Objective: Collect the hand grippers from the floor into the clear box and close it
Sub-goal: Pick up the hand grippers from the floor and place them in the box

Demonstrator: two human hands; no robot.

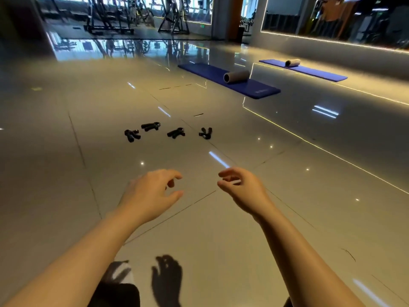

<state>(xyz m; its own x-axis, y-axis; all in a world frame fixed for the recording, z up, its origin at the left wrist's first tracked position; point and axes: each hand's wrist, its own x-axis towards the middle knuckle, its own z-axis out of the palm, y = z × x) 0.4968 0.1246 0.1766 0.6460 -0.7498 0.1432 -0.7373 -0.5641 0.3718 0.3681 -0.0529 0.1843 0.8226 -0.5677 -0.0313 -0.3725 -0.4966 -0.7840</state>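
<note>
Head view, sole camera. Four black hand grippers on the glossy tiled floor (66, 134), in a loose row, all apart from one another: first gripper (132, 135), second gripper (151, 126), third gripper (176, 132), fourth gripper (205, 133).

Landmark taken: the third gripper. First and second to its left, the second slightly farther from the camera. Fourth to its right. Near blue mat (230, 82) with grey foam roller (236, 76) beyond and right of it. Second blue mat (309, 70) farther right still, by the lit wall. Exercise machines well beyond, in the background.

Left hand (152, 193) and right hand (239, 187): both nearer the camera than the third gripper, well short of the row, raised over bare tile, fingers loosely curled, thumbs apart from fingers, gripping nothing.

Clear box: not in view; position cannot be told.

Judgement: collection not yet begun; step in hand is the approach. Recommended: close in on the row before reaching; take one gripper per hand, wrapping both handles together so the sprung arms cannot splay; locate the box before loading up.
</note>
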